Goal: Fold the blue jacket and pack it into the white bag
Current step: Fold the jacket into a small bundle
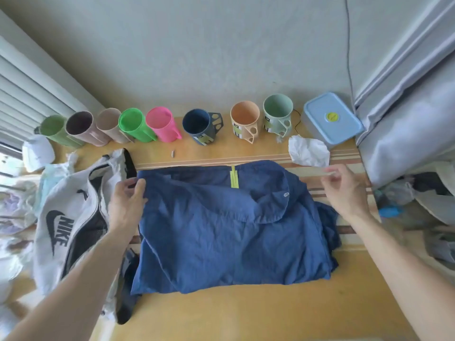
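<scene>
The blue jacket (221,230) lies spread on the table in a rough rectangle, its hood folded onto the back and a yellow-green loop at the collar. My left hand (126,200) pinches the jacket's upper left corner between thumb and fingers. My right hand (344,190) hovers above the table just right of the jacket's upper right side, fingers loosely apart and holding nothing. The white bag (64,217), with a black logo and black mesh along its unzipped opening, lies to the left of the jacket, partly under my left forearm.
Several coloured cups (162,124) line the wall at the back. A blue lidded box (332,119) and crumpled white paper (309,151) sit at the back right. Grey fabric (406,134) hangs on the right; plastic bags clutter the left edge.
</scene>
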Demonstrator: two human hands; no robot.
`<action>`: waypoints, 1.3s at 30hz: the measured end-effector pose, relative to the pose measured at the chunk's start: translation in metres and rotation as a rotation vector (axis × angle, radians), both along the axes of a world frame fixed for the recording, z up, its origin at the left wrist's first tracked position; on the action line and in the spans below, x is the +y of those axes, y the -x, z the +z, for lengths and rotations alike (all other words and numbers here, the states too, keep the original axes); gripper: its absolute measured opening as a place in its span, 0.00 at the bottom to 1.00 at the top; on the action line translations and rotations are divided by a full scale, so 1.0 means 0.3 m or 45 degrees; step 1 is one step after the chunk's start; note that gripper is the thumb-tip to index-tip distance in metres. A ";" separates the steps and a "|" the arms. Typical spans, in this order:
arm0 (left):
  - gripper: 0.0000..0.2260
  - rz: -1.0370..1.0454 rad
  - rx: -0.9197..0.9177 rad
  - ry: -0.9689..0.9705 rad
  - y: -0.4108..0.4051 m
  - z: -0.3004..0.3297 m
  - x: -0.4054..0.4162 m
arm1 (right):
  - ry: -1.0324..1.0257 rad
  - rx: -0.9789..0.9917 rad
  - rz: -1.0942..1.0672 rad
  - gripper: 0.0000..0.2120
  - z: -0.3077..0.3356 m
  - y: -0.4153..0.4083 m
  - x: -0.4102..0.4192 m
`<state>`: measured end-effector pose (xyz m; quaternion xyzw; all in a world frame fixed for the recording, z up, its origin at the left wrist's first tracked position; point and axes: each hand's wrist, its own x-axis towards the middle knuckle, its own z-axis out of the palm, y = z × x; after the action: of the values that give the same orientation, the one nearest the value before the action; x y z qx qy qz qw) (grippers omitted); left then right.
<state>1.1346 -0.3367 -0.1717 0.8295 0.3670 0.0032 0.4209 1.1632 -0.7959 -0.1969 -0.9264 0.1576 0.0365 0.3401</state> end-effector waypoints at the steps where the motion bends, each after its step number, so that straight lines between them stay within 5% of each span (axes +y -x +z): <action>1: 0.26 0.000 0.075 -0.006 -0.003 -0.016 0.008 | -0.042 0.125 -0.030 0.13 0.000 0.017 0.005; 4: 0.41 -0.139 0.525 -0.115 0.072 -0.094 0.053 | -0.064 0.380 -0.048 0.25 -0.033 0.152 0.029; 8: 0.34 -0.275 0.795 -0.111 0.215 -0.217 0.127 | -0.017 0.437 -0.121 0.19 -0.113 0.322 0.050; 15: 0.09 -0.280 0.457 -0.479 0.306 -0.110 0.079 | -0.107 0.159 -0.319 0.09 -0.085 0.352 0.051; 21: 0.05 -0.014 0.094 0.099 0.388 0.021 0.060 | -0.583 0.045 -0.578 0.07 0.049 0.485 0.048; 27: 0.05 -0.165 0.254 -0.052 0.583 -0.014 0.079 | -0.379 0.286 -0.693 0.05 0.002 0.676 0.004; 30: 0.05 -0.353 0.260 -0.428 0.659 -0.069 0.052 | 0.037 0.239 -0.531 0.07 -0.033 0.696 0.053; 33: 0.07 -0.729 -0.089 -0.684 0.635 -0.099 -0.005 | 0.113 0.050 -0.069 0.04 -0.039 0.640 0.156; 36: 0.07 -1.252 -0.121 -0.698 0.517 -0.154 -0.085 | 0.237 0.294 0.518 0.15 -0.050 0.532 0.232; 39: 0.14 -1.499 0.000 -0.723 0.369 -0.214 -0.140 | 0.397 0.440 0.946 0.08 -0.060 0.413 0.272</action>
<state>1.0239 -0.3788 -0.2359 0.9707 -0.1638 -0.1312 0.1168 1.0393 -0.7141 -0.2149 -0.9407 -0.1283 0.2865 0.1286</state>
